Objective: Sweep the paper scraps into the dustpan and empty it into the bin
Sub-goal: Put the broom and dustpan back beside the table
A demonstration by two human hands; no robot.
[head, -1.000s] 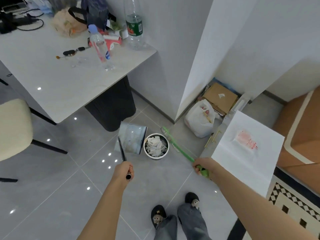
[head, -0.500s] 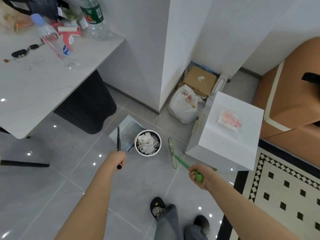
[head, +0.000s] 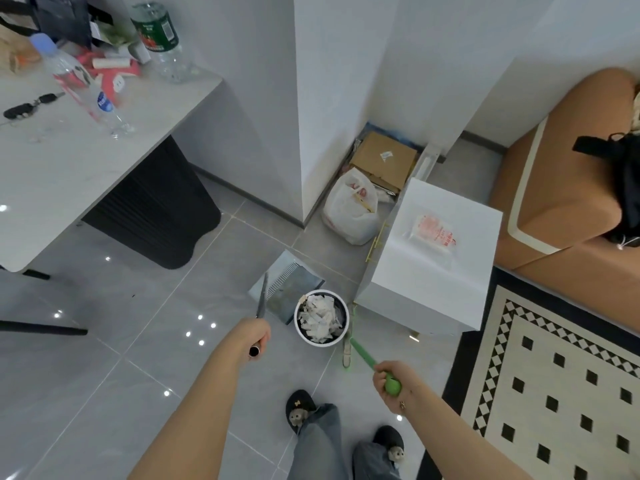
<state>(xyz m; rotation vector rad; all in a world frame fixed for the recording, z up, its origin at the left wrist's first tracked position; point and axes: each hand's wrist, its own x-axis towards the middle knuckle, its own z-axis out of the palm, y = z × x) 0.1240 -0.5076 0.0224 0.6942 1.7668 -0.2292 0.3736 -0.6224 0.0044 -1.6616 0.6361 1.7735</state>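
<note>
The left hand (head: 255,336) grips the dustpan (head: 287,289) handle; the right hand (head: 393,384) grips the green broom (head: 360,355). Paper scraps (head: 320,318) fill the bin (head: 298,327) between them.

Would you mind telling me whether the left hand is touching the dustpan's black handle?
Touching. The head view shows the left hand with fingers wrapped round the black handle of the dustpan, the handle's end poking out below the fist.
</note>
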